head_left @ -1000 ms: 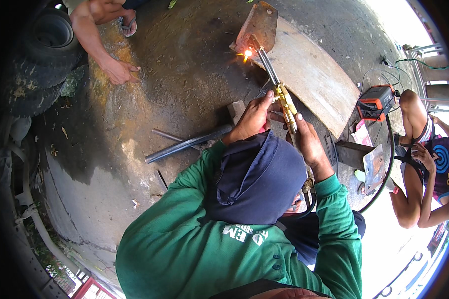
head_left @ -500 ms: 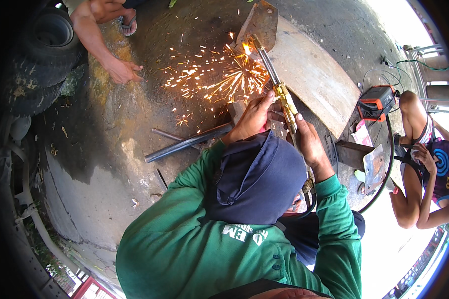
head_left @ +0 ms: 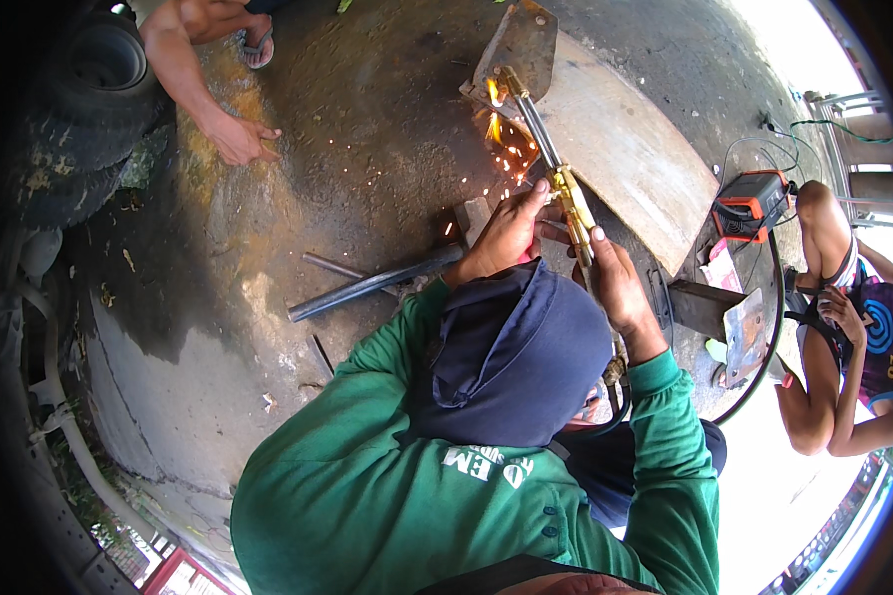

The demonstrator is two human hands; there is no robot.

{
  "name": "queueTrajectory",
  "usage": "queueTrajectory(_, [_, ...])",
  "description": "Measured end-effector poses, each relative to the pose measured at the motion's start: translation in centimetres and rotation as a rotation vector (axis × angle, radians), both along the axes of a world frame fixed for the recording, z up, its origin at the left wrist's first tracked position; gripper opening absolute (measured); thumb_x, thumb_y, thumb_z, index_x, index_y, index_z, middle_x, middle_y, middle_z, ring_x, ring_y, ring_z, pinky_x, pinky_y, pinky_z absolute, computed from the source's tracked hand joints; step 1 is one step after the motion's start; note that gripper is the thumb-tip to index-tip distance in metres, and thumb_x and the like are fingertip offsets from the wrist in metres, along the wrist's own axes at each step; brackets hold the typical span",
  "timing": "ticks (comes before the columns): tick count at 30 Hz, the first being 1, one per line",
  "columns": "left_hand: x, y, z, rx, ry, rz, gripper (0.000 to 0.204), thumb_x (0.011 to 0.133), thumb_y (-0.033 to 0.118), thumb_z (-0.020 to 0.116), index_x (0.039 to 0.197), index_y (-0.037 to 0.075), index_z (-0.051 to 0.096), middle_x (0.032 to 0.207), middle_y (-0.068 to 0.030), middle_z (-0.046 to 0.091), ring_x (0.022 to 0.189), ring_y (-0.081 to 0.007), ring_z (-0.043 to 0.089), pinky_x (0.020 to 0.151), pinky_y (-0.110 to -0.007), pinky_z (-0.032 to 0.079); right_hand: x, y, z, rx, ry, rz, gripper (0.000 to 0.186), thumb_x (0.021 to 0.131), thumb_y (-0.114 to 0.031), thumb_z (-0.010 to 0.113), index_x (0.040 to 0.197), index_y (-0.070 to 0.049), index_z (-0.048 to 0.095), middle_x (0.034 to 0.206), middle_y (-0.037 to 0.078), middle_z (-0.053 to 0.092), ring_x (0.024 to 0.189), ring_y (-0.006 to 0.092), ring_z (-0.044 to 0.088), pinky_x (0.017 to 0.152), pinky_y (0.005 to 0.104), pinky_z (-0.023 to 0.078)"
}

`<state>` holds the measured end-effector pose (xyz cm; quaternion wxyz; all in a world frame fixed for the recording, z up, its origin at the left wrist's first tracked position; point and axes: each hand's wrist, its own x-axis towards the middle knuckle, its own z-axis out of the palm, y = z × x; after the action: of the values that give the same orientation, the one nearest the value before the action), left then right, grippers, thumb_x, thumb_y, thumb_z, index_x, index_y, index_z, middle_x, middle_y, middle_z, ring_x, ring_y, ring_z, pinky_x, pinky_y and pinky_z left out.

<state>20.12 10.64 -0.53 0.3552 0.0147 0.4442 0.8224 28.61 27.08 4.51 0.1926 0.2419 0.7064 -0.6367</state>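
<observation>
Neither my left hand nor my right hand is in view. A person in a green top (head_left: 347, 496) and dark head covering (head_left: 506, 352) crouches below me, both hands (head_left: 501, 228) on a brass cutting torch (head_left: 571, 203) with long metal tubes. Its tip (head_left: 509, 81) is at a small rusty plate (head_left: 521, 35) with holes, which overlaps a long curved steel sheet (head_left: 635, 159). Flame and orange sparks (head_left: 496, 124) show just below the tip. Another person's bare hand (head_left: 243, 144) hangs over the stained floor at the upper left.
Tires (head_left: 89, 119) and pipework (head_left: 79, 436) line the left. Metal bars (head_left: 367, 290) lie on the concrete (head_left: 198, 387). An orange-black machine (head_left: 749, 206) with cables, a steel piece (head_left: 704, 307) and a black hose (head_left: 764, 367) are right, beside a seated person (head_left: 824, 407).
A small glow at the torch tip burst into a wide leftward spray of sparks half a second ago. Now that spray has shrunk to flame and scattered sparks below the tip.
</observation>
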Motion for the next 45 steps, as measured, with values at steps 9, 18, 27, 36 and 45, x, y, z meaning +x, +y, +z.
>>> queueTrajectory(9, [-0.1, -0.1, 0.3, 0.005, -0.004, -0.012, 0.053, 0.110, 0.052, 0.044, 0.133, 0.007, 0.060, 0.112, -0.0091, 0.073, 0.085, -0.0193, 0.074, 0.054, -0.024, 0.045, 0.0, -0.1, 0.5, 0.044, -0.004, 0.017, 0.065, 0.109, -0.057, 0.034, 0.107, 0.002, 0.061, 0.064, 0.004, 0.051, 0.050, 0.0136, 0.048, 0.048, 0.0299, 0.038])
queueTrajectory(18, [-0.2, -0.4, 0.1, -0.058, -0.008, -0.037, 0.055, 0.109, 0.054, 0.044, 0.134, 0.008, 0.059, 0.108, -0.0098, 0.073, 0.087, -0.0202, 0.074, 0.060, -0.027, 0.051, 0.0, -0.2, 0.5, 0.049, -0.016, -0.001, 0.062, 0.109, -0.058, 0.035, 0.104, 0.000, 0.059, 0.066, 0.003, 0.051, 0.051, 0.0125, 0.047, 0.048, 0.0291, 0.038])
queueTrajectory(27, [-0.4, -0.5, -0.5, -0.035, -0.039, -0.059, 0.053, 0.109, 0.051, 0.045, 0.136, 0.008, 0.058, 0.112, -0.0125, 0.072, 0.091, -0.0244, 0.074, 0.075, -0.033, 0.057, 0.1, 0.1, -0.3, 0.037, 0.009, 0.026, 0.059, 0.109, -0.056, 0.036, 0.104, -0.002, 0.059, 0.067, 0.002, 0.051, 0.051, 0.0119, 0.046, 0.047, 0.0284, 0.038])
queueTrajectory(36, [-0.1, -0.3, 0.2, -0.065, -0.014, -0.026, 0.055, 0.108, 0.057, 0.043, 0.133, 0.011, 0.060, 0.112, -0.0083, 0.073, 0.090, -0.0181, 0.074, 0.052, -0.025, 0.044, 0.0, 0.4, -0.9, 0.027, 0.018, 0.033, 0.057, 0.109, -0.055, 0.037, 0.104, -0.003, 0.057, 0.069, 0.002, 0.050, 0.051, 0.0109, 0.045, 0.046, 0.0277, 0.037])
queueTrajectory(45, [-0.3, -0.1, -1.9, -0.029, -0.036, -0.016, 0.053, 0.108, 0.055, 0.044, 0.133, 0.011, 0.060, 0.110, -0.0083, 0.075, 0.082, -0.0134, 0.075, 0.043, -0.020, 0.034, 0.0, 0.2, -1.2, 0.002, 0.016, 0.011, 0.057, 0.109, -0.056, 0.037, 0.107, -0.002, 0.058, 0.068, 0.002, 0.050, 0.050, 0.0107, 0.044, 0.045, 0.0274, 0.036])
